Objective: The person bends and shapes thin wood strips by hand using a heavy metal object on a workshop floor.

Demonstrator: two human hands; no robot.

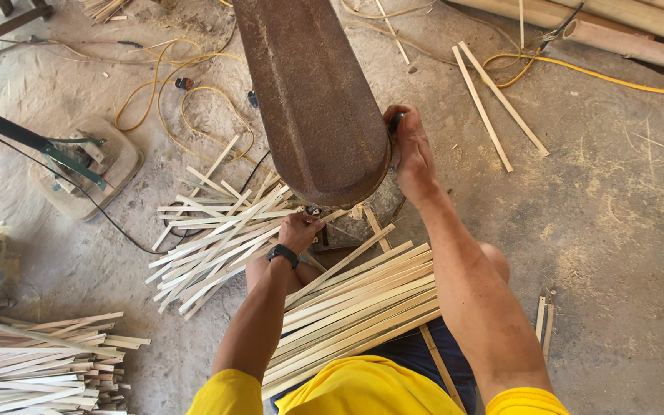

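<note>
A large rusty metal housing (pixel 313 100) reaches down from the top of the view. My right hand (pixel 409 150) is closed on a dark handle at its right side. My left hand (pixel 299 230), with a black watch on the wrist, is closed under the housing's lower end, apparently on a pale bamboo strip; what it grips is partly hidden. A bundle of long bamboo strips (pixel 355 307) lies across my lap. A loose heap of shorter strips (pixel 217 234) lies on the ground just left of my left hand.
A stack of strips (pixel 36 361) lies at bottom left. A yellow cable (pixel 155 92) loops over the dusty floor, near a fan base (pixel 86 165). Two loose slats (pixel 493 100) and thick bamboo poles (pixel 624 34) lie at top right.
</note>
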